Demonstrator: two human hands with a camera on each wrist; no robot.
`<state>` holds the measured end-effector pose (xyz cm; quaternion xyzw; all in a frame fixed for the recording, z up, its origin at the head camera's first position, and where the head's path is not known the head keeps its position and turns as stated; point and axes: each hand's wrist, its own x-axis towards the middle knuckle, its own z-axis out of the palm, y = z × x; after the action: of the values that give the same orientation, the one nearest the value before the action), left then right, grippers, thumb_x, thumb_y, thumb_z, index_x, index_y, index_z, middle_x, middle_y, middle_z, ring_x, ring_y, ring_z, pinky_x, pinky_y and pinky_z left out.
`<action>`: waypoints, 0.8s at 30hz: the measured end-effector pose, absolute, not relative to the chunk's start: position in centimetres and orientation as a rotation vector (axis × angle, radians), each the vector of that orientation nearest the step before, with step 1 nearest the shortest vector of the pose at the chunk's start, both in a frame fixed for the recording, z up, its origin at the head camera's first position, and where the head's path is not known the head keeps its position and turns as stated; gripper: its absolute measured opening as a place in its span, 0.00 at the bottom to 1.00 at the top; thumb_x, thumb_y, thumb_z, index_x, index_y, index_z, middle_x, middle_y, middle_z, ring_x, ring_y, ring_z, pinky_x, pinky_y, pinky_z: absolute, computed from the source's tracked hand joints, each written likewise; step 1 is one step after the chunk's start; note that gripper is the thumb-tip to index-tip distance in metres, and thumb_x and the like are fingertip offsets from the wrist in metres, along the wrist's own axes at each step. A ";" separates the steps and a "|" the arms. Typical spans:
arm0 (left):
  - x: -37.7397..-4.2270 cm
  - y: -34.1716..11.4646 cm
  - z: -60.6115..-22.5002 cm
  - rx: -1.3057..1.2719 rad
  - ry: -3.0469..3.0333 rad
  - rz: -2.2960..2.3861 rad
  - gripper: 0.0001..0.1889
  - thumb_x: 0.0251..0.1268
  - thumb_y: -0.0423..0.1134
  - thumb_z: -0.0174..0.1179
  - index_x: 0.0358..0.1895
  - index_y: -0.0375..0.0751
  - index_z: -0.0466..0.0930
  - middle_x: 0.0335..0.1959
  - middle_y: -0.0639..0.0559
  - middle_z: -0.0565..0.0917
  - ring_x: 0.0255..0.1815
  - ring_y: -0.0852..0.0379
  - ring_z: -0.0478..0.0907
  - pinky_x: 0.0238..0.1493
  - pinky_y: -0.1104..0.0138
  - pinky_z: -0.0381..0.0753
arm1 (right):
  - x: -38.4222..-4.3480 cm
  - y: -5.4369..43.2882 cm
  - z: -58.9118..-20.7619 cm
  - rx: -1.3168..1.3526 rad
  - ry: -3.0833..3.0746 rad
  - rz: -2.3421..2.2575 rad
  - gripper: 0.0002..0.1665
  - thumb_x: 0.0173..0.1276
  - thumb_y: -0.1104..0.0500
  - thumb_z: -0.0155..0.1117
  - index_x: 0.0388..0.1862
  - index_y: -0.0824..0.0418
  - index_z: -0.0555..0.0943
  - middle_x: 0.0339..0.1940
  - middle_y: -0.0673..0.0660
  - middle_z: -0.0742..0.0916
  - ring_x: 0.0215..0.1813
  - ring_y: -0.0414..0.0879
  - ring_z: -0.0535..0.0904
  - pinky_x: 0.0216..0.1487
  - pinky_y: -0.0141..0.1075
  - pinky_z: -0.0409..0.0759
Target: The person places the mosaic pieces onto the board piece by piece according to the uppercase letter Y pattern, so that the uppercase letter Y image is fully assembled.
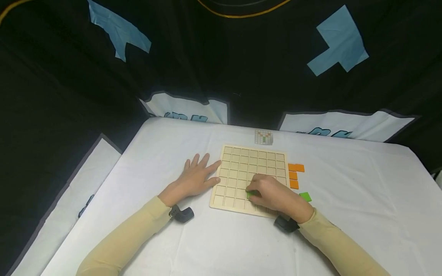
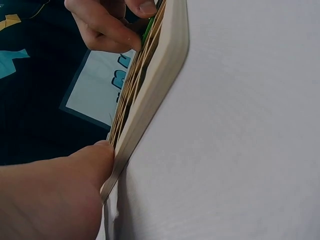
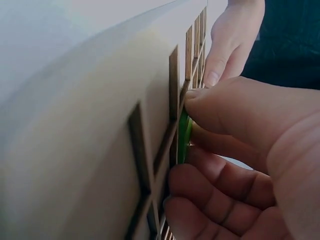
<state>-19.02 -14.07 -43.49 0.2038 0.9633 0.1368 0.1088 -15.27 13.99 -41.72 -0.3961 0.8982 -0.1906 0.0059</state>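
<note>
A light wooden grid board (image 1: 228, 191) with square recesses lies flat on the table. My right hand (image 1: 271, 193) is over its lower middle and pinches a green square tile (image 1: 249, 194) between thumb and fingers. In the right wrist view that green tile (image 3: 184, 135) sits right at a recess, its edge among the grid ridges. My left hand (image 1: 196, 178) rests at the board's left edge with fingers spread, thumb and index fingertip on the rim. From the left wrist view, the left thumb (image 2: 95, 160) lies against the board's side.
Several orange tiles (image 1: 293, 185) lie along the board's right side, one overlapping another. Another green tile (image 1: 305, 196) is on the cloth near my right wrist. Behind the board is a small printed pattern card (image 1: 264, 137). A white cloth (image 1: 352, 199) covers the table, with black curtains (image 1: 241, 69) beyond.
</note>
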 end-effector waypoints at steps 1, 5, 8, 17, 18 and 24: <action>-19.1 -14.1 -43.5 0.599 2.832 0.401 0.35 0.78 0.62 0.46 0.82 0.57 0.55 0.84 0.33 0.47 0.83 0.24 0.37 0.77 0.29 0.39 | -15.3 14.0 -41.7 -1.243 2.810 -0.593 0.08 0.61 0.65 0.73 0.40 0.60 0.90 0.33 0.48 0.85 0.34 0.36 0.74 0.37 0.29 0.79; -19.0 -14.0 -43.5 0.599 2.833 0.409 0.35 0.78 0.62 0.47 0.82 0.56 0.55 0.84 0.33 0.47 0.83 0.24 0.38 0.77 0.28 0.40 | -15.2 14.0 -41.5 -1.238 2.804 -0.574 0.06 0.61 0.65 0.73 0.38 0.59 0.90 0.31 0.47 0.83 0.34 0.36 0.72 0.37 0.28 0.77; -18.9 -13.9 -43.4 0.585 2.830 0.418 0.35 0.77 0.61 0.47 0.82 0.56 0.56 0.84 0.32 0.47 0.83 0.24 0.38 0.77 0.28 0.39 | -15.1 13.9 -41.3 -1.229 2.801 -0.553 0.04 0.62 0.65 0.72 0.36 0.58 0.89 0.29 0.46 0.81 0.33 0.36 0.71 0.36 0.28 0.75; -18.8 -13.9 -43.4 0.578 2.841 0.421 0.35 0.76 0.62 0.48 0.82 0.56 0.57 0.84 0.33 0.48 0.83 0.24 0.38 0.77 0.28 0.40 | -15.0 13.9 -41.2 -1.196 2.804 -0.550 0.06 0.63 0.65 0.72 0.39 0.59 0.90 0.32 0.47 0.83 0.35 0.37 0.72 0.37 0.29 0.77; -18.8 -13.9 -43.4 0.578 2.842 0.422 0.35 0.76 0.62 0.48 0.82 0.56 0.57 0.84 0.33 0.48 0.83 0.24 0.38 0.77 0.28 0.40 | -14.9 13.9 -41.2 -1.186 2.807 -0.555 0.07 0.63 0.65 0.73 0.40 0.60 0.90 0.32 0.48 0.84 0.35 0.37 0.73 0.38 0.30 0.78; -18.8 -14.0 -43.6 0.586 2.841 0.426 0.35 0.76 0.62 0.48 0.81 0.56 0.57 0.84 0.32 0.48 0.82 0.23 0.39 0.76 0.27 0.40 | -14.7 14.1 -41.5 -1.162 2.827 -0.597 0.10 0.63 0.65 0.72 0.44 0.62 0.90 0.37 0.51 0.87 0.39 0.40 0.80 0.43 0.33 0.83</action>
<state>-18.84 -14.01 -43.57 0.1988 0.9637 0.1444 0.1047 -14.66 14.11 -41.55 -0.3732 0.9076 -0.1918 0.0137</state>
